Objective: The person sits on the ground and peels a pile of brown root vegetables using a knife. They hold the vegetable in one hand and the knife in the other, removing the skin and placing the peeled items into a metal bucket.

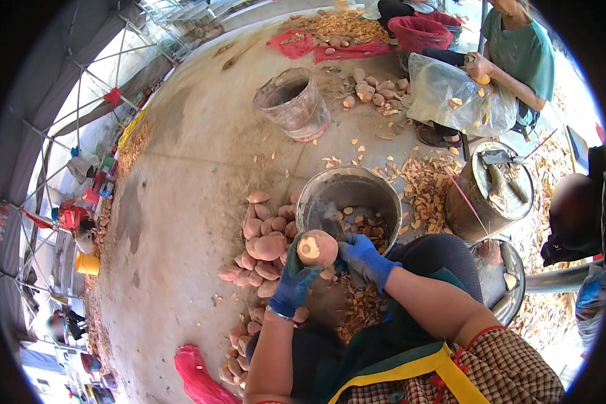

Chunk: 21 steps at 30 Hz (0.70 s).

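Note:
My left hand [294,283], in a blue and green work glove, holds a large pink-skinned sweet potato [325,248]. A pale cut patch shows on the end of it that faces me. Close on its right, my right hand [367,258], also in a blue glove, is closed around what looks like a knife [335,227]; its grey blade is blurred and the handle is hidden. Just beyond both hands stands a round metal bucket [395,202] with cut pieces and peelings inside. Beside it, on the left, whole sweet potatoes [268,247] lie heaped on the concrete floor.
Peelings [426,194] cover the floor right of the bucket. An upturned drum [467,209] bears a cleaver-like tool [497,156]. A worn bucket [295,108] stands farther off. A co-worker [517,60] sits at the upper right. A red mesh sack [197,373] lies lower left.

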Tool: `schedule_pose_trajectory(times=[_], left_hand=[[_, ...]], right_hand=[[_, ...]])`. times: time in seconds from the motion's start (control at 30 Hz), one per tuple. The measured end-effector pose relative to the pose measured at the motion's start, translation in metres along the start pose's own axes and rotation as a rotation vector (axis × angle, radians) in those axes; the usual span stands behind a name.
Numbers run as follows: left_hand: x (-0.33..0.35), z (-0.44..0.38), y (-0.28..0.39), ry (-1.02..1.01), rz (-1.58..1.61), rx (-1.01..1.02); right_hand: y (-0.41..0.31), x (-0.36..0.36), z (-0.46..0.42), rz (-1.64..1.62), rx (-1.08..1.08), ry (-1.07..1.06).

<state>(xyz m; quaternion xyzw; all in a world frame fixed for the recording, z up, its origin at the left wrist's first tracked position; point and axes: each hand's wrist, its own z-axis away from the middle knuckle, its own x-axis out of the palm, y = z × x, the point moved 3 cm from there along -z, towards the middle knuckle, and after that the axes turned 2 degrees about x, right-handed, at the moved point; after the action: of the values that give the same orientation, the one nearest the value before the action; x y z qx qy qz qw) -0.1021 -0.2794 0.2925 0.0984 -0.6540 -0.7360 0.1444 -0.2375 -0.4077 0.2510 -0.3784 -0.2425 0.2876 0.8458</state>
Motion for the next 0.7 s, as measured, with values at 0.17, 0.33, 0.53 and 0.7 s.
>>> schedule_pose_trajectory(times=[0.17, 0.33, 0.53, 0.7], left_hand=[[0.010, -0.001, -0.002, -0.078, -0.115, 0.162], [0.012, -0.001, 0.004, 0.099, -0.088, 0.191], [-0.003, -0.017, -0.032, 0.103, -0.269, 0.135], [-0.003, -0.019, -0.032, 0.182, -0.686, 0.342]], right_hand=[[-0.001, -0.011, -0.013, 0.501, -0.322, 0.343], [-0.014, -0.001, 0.007, 0.484, -0.358, 0.331], [-0.026, 0.004, 0.033, 0.759, -0.532, 0.377], [-0.040, -0.003, 0.041, 1.094, -0.493, 0.321]])
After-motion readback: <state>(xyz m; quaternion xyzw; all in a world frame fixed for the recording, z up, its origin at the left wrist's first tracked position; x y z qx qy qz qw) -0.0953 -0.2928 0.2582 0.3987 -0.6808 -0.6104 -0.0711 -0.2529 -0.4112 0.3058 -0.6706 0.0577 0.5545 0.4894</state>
